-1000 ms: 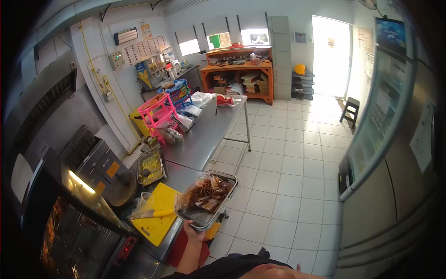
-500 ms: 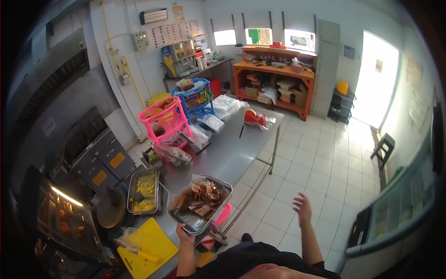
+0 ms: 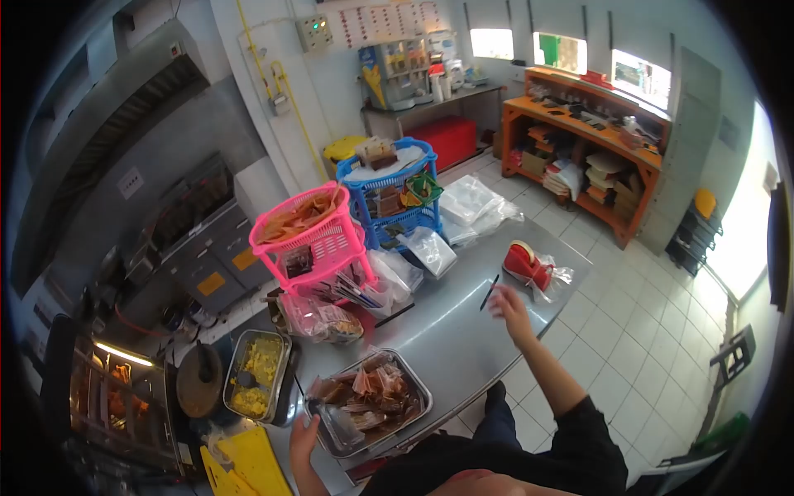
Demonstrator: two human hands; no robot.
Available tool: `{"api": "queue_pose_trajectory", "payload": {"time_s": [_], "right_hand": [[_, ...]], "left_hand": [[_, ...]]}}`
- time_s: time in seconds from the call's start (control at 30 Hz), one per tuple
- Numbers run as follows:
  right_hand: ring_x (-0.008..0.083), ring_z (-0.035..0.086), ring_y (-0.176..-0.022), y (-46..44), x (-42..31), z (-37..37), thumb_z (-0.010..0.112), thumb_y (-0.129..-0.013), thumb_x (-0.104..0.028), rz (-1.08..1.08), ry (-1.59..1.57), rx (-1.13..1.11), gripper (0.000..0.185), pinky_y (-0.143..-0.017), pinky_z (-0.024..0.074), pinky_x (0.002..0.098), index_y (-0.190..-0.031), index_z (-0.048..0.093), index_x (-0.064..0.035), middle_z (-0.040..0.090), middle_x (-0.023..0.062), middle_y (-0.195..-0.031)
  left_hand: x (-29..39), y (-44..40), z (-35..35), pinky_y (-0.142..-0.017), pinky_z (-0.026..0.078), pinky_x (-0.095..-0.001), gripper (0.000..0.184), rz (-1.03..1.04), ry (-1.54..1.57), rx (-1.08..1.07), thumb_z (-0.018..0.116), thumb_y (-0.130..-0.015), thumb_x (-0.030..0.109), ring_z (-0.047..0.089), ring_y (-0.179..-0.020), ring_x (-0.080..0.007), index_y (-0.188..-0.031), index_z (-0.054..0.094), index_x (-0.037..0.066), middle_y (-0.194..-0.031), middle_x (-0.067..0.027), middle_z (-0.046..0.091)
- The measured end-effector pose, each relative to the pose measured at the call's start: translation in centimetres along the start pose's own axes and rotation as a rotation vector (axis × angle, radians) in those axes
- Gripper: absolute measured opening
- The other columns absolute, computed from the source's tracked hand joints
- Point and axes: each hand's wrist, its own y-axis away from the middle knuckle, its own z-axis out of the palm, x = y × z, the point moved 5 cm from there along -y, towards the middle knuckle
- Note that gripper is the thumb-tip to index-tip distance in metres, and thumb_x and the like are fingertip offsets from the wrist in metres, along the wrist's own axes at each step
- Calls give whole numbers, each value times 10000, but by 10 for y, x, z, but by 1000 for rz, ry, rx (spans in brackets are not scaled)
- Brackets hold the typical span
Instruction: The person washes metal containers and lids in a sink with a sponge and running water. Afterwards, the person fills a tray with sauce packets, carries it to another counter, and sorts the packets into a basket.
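Note:
A metal tray [image 3: 420,395] with small clear packets of brown contents [image 3: 376,397] sits at the near edge of the steel table [image 3: 447,347]. My left hand [image 3: 304,436] is beside the tray's left side, fingers apart, holding nothing. Over the table's right part, my right hand [image 3: 510,314] reaches out with spread, empty fingers, close to a black pen [image 3: 490,292]. A red tape dispenser [image 3: 529,269] lies beyond it, by some clear plastic.
Pink basket rack [image 3: 310,240] and blue basket rack [image 3: 393,194] stand at the table's far left. A tray of yellow food [image 3: 258,372], a yellow cutting board [image 3: 248,465] and a stone mortar [image 3: 198,384] are at the left. Plastic bags [image 3: 471,202] lie behind.
The tray has gone from my left hand onto the table, and that hand has let go. My right hand has moved forward over the table. The view has turned and come closer to the table.

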Motion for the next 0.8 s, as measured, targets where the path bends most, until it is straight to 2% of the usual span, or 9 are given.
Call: {"api": "queue_pose_trajectory", "payload": {"time_s": [0.03,0.1,0.3,0.4,0.5,0.6,0.67,0.77,0.8], "right_hand": [[103,554,-845,-40,-10,-1,499,-946,-326,10,-37,-18,354,-710,453,243,-1231,515,-117,589,25,-978],[99,537,-870,-128,-32,5,502,-944,-322,-34,-22,-41,346,-730,439,243,-1235,522,-135,571,20,-991],[182,532,-929,-366,-97,53,489,-931,-403,-537,313,-171,435,-831,434,332,-1239,519,-98,568,98,-1052],[272,547,-1079,-460,-40,80,518,-845,-587,357,-100,-199,675,-962,399,390,-1295,466,-88,569,140,-1177],[301,538,-1128,-473,-36,111,509,-853,-582,514,-281,-613,715,-1001,376,408,-1324,430,-50,558,156,-1225],[244,582,-1033,-470,-59,117,532,-861,-523,336,-204,-611,609,-923,425,360,-1217,517,-29,615,126,-1119],[171,612,-860,-482,-38,120,541,-878,-452,326,-124,-636,454,-778,461,290,-1108,586,-63,662,60,-962],[166,618,-820,-492,-23,122,535,-888,-423,397,-288,-684,439,-741,452,263,-1129,575,-58,668,52,-954],[171,620,-804,-490,-25,121,530,-890,-409,445,-289,-677,419,-724,459,265,-1107,576,-54,663,57,-936]], "left_hand": [[24,4,4,-900,455,-339,587,298,-233,251,630,-849,208,547,-1099,-251,-1358,395,36,-1249,-148,530],[146,32,33,-986,388,-357,612,212,432,136,619,-865,178,461,-1214,-243,-1396,339,55,-1312,-159,480],[394,-38,128,-1040,329,-371,599,648,517,-158,592,-873,145,418,-1251,-230,-1406,329,64,-1385,-138,416],[456,-140,161,-1008,361,-352,574,459,616,-91,580,-882,212,422,-1253,-231,-1384,364,37,-1388,-149,417],[453,-241,212,-1035,327,-316,504,505,375,171,584,-881,232,423,-1265,-243,-1306,451,-3,-1322,-147,482],[516,-201,244,-1012,351,-434,450,679,106,255,583,-855,221,489,-1189,-294,-1244,478,20,-1247,-186,520],[537,-187,256,-1048,268,-534,398,940,-339,641,580,-848,214,546,-1080,-348,-1189,493,27,-1129,-176,575],[520,-223,261,-1063,185,-592,404,794,-282,512,584,-844,221,565,-1021,-370,-1186,482,32,-1103,-177,581],[505,-237,267,-1052,254,-555,362,709,-118,369,592,-840,258,570,-1003,-367,-1115,537,29,-1093,-185,581]]}}
